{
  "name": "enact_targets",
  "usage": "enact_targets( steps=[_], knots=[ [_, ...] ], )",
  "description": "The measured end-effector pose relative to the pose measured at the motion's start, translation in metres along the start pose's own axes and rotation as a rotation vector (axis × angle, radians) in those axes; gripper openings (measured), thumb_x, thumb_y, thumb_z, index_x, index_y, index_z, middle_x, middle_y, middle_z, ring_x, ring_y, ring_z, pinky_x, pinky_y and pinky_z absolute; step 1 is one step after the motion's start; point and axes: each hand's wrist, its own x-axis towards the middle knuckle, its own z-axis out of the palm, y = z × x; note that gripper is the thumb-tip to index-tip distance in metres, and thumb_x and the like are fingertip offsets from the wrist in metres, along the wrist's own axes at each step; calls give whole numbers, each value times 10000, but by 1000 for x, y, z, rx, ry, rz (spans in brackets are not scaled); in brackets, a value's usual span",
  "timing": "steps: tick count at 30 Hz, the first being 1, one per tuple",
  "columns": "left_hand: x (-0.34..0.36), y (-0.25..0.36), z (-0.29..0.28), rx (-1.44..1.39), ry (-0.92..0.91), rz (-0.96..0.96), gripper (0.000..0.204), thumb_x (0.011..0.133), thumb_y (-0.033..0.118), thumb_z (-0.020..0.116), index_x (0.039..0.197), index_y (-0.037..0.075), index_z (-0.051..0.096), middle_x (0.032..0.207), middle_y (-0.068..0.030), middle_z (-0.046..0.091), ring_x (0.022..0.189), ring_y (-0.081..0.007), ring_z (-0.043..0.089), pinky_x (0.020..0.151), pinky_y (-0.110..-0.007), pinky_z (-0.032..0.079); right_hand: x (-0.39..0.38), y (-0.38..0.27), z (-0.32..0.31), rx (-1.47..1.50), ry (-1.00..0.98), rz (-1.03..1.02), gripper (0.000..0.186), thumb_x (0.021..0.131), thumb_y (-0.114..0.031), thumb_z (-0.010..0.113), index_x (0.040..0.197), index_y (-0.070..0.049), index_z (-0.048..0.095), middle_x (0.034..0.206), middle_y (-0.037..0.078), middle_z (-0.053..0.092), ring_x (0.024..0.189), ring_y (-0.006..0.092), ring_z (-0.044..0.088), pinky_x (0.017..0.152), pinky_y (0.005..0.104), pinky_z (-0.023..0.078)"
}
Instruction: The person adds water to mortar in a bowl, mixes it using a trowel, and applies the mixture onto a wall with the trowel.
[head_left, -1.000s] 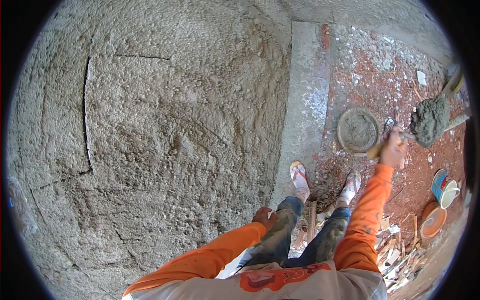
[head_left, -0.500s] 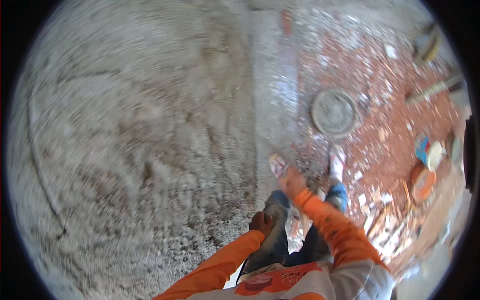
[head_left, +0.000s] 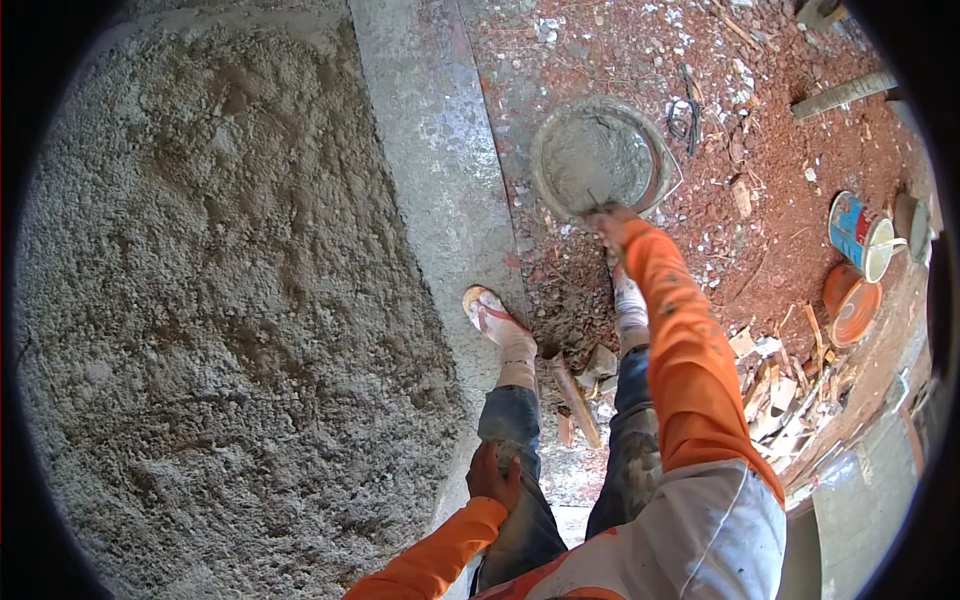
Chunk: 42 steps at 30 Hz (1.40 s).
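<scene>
A round bucket (head_left: 542, 172) of wet grey mortar (head_left: 600, 150) stands on the red ground ahead of my feet. My right hand (head_left: 614, 226) is at its near rim, fingers closed. A small mortar-coated tip shows past those fingers against the mortar; the rest of what I grip is hidden. My left hand (head_left: 494, 478) lies on my left leg just above the knee, fingers laid over the jeans and holding nothing.
Rough grey plaster-like surface (head_left: 230, 300) fills the left side, bordered by a smooth concrete strip (head_left: 430, 130). At right are a blue tin (head_left: 852, 226), an orange container (head_left: 848, 300), wood scraps (head_left: 775, 400) and a bar (head_left: 845, 95). Black wire (head_left: 688, 115) lies beside the bucket.
My right hand has gone from near my left foot forward to the bucket's near rim. The view has shifted and sharpened. My left hand stays on my leg.
</scene>
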Motion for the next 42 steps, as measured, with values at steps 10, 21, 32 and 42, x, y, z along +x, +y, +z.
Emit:
enact_targets(
  steps=[10, 21, 32, 42],
  knots=[
    [2, 13, 5, -2, -3, -79, 525, 801, 389, 542, 1194, 50, 462, 1250, -200, 434, 1160, -356, 413, 927, -477, 357, -101, -56, -94, 565, -5, -164, 141, 789, -168, 571, 756, -32, 556, 587, 40, 527, 433, 146, 491, 402, 287, 422],
    [-11, -15, -79, -171, 158, -21, 469, 781, 449, 526, 1097, 105, 563, 1289, -218, 409, 1200, -368, 378, 988, -472, 310, -360, -337, -138, 874, 594, -1032, 201, 882, -234, 545, 973, -57, 519, 691, 51, 563, 546, 106, 519, 479, 225, 447],
    [-32, -103, -56, -271, 329, -169, 347, 769, 374, 583, 995, 111, 596, 1161, -182, 527, 1124, -352, 454, 935, -457, 369, -298, -474, 150, -1111, 688, -1291, 147, 743, -140, 538, 797, -31, 621, 726, 127, 580, 583, 226, 543, 459, 431, 445],
    [7, -10, -36, -223, -2, -79, 441, 778, 381, 568, 1082, 64, 531, 1111, -169, 529, 1087, -328, 472, 863, -475, 399, -144, -76, 10, -635, 397, -51, 294, 815, -275, 515, 977, -31, 549, 895, 239, 593, 827, 403, 585, 666, 475, 467]
  ],
)
